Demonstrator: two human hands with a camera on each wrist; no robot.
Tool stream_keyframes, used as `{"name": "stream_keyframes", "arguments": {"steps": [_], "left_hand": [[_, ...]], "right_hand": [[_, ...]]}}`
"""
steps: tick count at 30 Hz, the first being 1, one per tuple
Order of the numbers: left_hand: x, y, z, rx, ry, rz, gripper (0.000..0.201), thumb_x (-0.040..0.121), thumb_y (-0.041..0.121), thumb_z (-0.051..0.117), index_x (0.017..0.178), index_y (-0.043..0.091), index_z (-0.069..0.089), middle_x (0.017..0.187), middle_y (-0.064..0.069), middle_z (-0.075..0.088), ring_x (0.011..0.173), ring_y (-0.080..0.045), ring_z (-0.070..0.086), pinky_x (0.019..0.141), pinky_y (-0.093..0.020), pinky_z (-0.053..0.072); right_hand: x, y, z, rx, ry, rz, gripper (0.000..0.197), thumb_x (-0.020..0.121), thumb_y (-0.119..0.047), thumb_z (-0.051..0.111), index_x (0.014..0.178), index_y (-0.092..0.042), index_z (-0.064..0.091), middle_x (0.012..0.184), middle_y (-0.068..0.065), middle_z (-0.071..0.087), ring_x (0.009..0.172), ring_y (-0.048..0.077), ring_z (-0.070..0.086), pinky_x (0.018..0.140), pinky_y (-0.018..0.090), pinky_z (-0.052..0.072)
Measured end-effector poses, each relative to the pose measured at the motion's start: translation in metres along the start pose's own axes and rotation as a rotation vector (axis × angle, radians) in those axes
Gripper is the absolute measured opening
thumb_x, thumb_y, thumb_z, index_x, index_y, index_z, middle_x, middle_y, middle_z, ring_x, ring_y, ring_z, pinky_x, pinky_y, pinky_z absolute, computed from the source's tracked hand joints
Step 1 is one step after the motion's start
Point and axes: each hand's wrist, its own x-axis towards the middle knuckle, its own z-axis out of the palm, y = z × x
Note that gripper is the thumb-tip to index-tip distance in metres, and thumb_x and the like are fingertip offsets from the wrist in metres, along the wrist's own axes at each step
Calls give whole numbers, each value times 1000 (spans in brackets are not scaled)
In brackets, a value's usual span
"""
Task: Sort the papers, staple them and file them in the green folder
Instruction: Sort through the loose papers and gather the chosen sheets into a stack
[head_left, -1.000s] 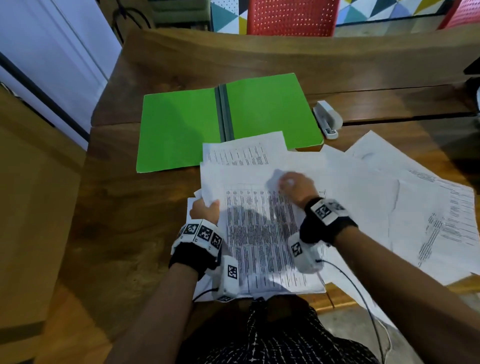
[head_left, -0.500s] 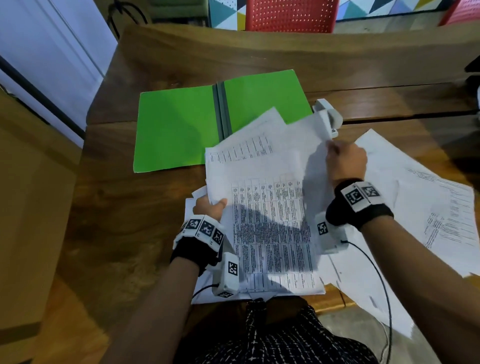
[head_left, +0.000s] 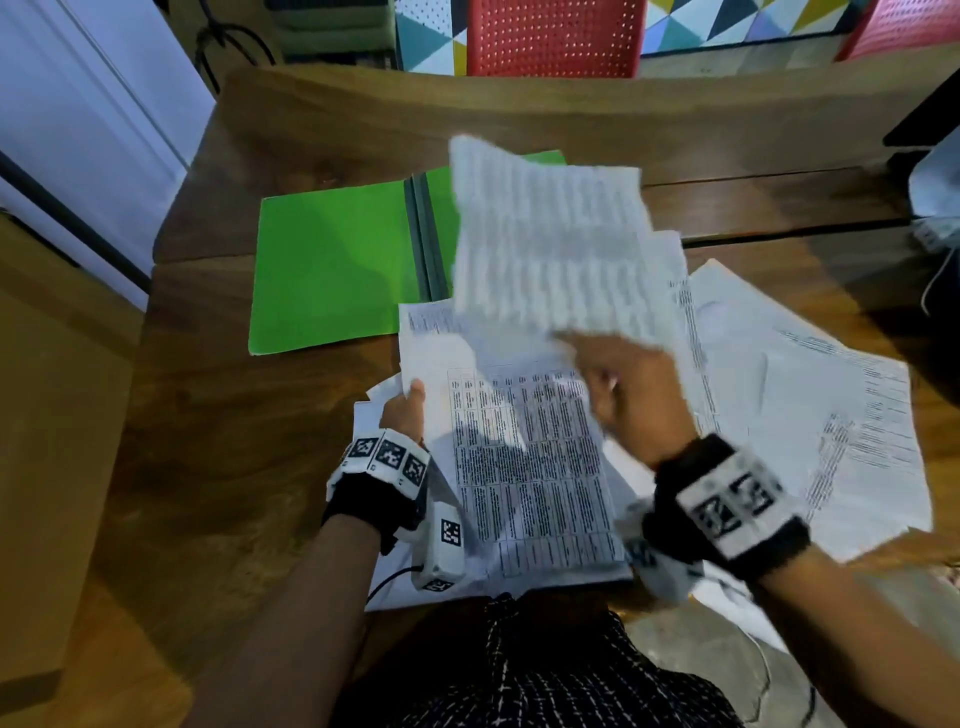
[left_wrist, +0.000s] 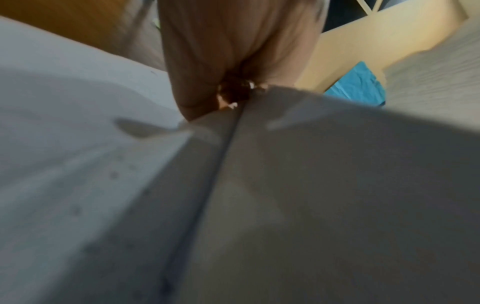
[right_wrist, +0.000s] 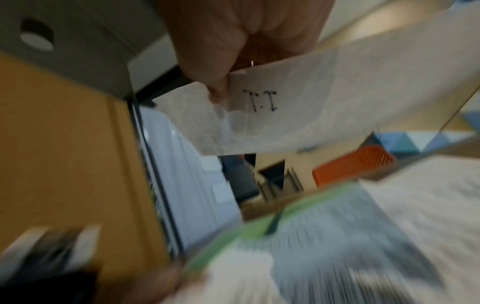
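The green folder (head_left: 332, 265) lies open on the wooden table, its right half partly hidden. My right hand (head_left: 628, 395) pinches a printed sheet (head_left: 550, 244) by its lower edge and holds it raised and blurred over the folder; the right wrist view shows the thumb (right_wrist: 207, 51) on that sheet (right_wrist: 311, 98), marked "1.1". My left hand (head_left: 405, 410) grips the left edge of a stack of printed papers (head_left: 524, 462) near the table's front. In the left wrist view, fingers (left_wrist: 233, 51) hold the paper (left_wrist: 285, 185). The stapler is hidden.
More loose printed sheets (head_left: 810, 415) are spread over the right side of the table (head_left: 223, 415). A red chair (head_left: 550, 36) stands behind the far edge. A wooden panel (head_left: 57, 415) is on the left, a dark object (head_left: 930, 119) at the right edge.
My right hand has lifted a sheet off the stack and swung it up and back, over the folder's right half and the stapler. The left hand has kept its hold on the stack.
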Motion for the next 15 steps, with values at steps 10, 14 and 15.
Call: {"name": "stream_keyframes", "arguments": {"steps": [10,14,15], "left_hand": [[-4,-2,7,-347,-349,179,91,80,72,31,141,5,35,143,-19,43,130,-35,44,105,-43,38],[5,-12,15,87,-14,141,42,89,21,58,125,-1,56,129,-20,59,119,-34,55,103,-41,44],[0,-9,15,49,-8,147,38,90,13,56,126,-1,55,130,-20,58,121,-34,53,105,-40,42]], "right_hand": [[-65,29,53,-61,-897,256,95,73,-82,5,111,-18,64,104,9,72,84,20,67,74,23,48],[-29,46,33,278,-659,786,72,73,-70,47,122,-18,58,137,11,53,126,28,49,111,54,30],[-16,64,30,207,-489,851,65,78,-62,52,123,-15,57,137,14,53,127,29,48,111,52,32]]}}
